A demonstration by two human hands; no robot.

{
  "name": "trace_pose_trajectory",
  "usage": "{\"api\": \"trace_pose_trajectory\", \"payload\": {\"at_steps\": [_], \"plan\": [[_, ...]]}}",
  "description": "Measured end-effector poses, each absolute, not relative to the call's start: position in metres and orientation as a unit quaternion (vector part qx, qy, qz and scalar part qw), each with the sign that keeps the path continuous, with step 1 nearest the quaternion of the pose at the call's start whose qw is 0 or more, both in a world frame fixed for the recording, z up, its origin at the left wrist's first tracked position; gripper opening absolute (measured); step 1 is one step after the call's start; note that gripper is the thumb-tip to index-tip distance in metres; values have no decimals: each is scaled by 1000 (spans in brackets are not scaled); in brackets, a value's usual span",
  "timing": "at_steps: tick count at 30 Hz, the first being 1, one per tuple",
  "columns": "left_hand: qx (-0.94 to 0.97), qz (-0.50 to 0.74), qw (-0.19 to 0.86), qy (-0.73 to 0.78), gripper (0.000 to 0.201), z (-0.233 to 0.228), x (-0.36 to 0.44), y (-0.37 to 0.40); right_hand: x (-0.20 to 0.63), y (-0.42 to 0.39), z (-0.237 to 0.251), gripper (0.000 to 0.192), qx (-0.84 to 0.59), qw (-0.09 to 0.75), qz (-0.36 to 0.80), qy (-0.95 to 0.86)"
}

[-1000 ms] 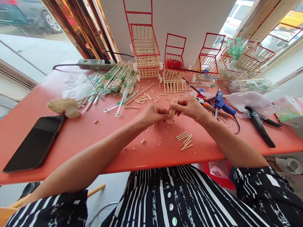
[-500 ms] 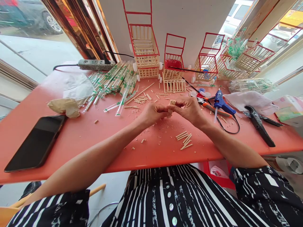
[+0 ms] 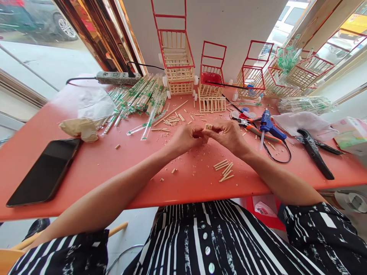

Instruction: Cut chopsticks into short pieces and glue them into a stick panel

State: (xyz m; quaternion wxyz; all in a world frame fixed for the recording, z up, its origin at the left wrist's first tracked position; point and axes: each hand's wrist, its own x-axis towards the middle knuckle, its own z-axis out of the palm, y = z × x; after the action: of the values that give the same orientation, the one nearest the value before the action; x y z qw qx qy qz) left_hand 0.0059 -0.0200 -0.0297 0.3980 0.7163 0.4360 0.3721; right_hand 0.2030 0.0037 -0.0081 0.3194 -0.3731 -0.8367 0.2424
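Between my two hands, just above the middle of the table, is a small bundle of short wooden stick pieces (image 3: 208, 126). My right hand (image 3: 228, 135) pinches it with thumb and fingers. On its other side my left hand (image 3: 187, 136) has its fingers closed against the same bundle; the fingers partly hide its lower part. Below my hands, several cut stick pieces (image 3: 225, 168) lie loose on the table. More short pieces (image 3: 172, 120) and wood crumbs are scattered beyond my left hand.
On the red table (image 3: 114, 183) are a phone (image 3: 43, 172), wrapped chopsticks (image 3: 143, 93), a power strip (image 3: 117, 78), a blue glue gun (image 3: 269, 126), pliers (image 3: 249, 125) and a black-handled tool (image 3: 315, 152). Small stick-built carts (image 3: 212, 80) with red-edged frames stand along the back.
My fingers have shifted slightly around the bundle, and less of it shows now. The view has moved a little; the things on the table look unmoved.
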Motion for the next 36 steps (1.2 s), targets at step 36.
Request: {"api": "trace_pose_trajectory", "payload": {"at_steps": [36], "plan": [[802,449,186,347,44,-37,1,-21,203,3,-7,46,-389,334,288,-809]]}}
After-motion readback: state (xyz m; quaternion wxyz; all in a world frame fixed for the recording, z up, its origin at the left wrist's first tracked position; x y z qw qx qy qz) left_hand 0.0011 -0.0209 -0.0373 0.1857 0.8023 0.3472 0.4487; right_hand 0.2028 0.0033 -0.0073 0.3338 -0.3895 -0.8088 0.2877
